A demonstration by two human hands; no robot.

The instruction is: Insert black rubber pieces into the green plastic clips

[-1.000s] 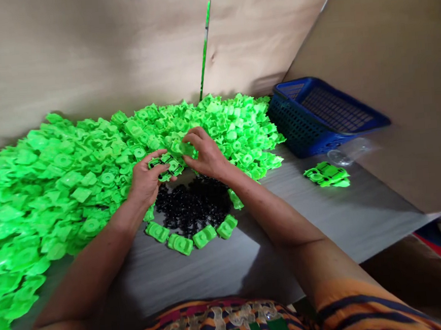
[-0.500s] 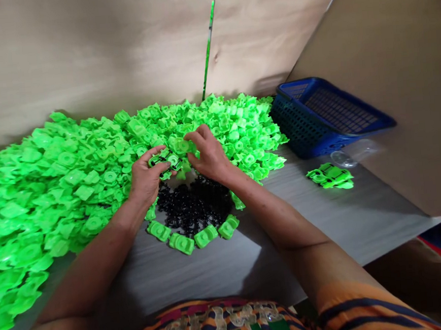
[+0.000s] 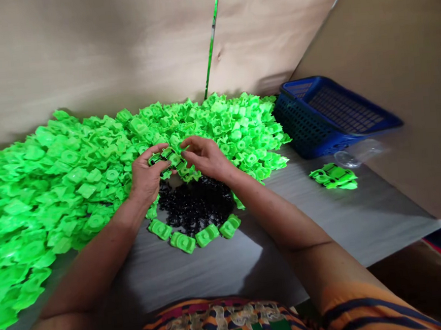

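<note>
In my left hand [image 3: 144, 171] is a small green toy car [image 3: 173, 159] with black parts on it, pinched between thumb and fingers above the near edge of the heap. My right hand [image 3: 204, 158] is close by on the car's right side, its thumb and forefinger slightly apart at the car's edge. I see nothing between them. Below both hands lies a pile of small black plastic parts [image 3: 193, 208]. Several green car bodies [image 3: 183, 242] sit in a curve around the near side of that pile.
A big heap of green plastic car pieces [image 3: 72, 181] covers the left and back of the grey table [image 3: 199, 278]. A blue basket [image 3: 316, 122] stands at the back right. Near it lie a clear plastic cup [image 3: 348, 159] and several green cars [image 3: 334, 176]. A thin green stick [image 3: 212, 48] rises behind.
The right hand held a green piece beside the car; now that piece is no longer seen in its fingers, which have dropped slightly. The left hand still holds the car.
</note>
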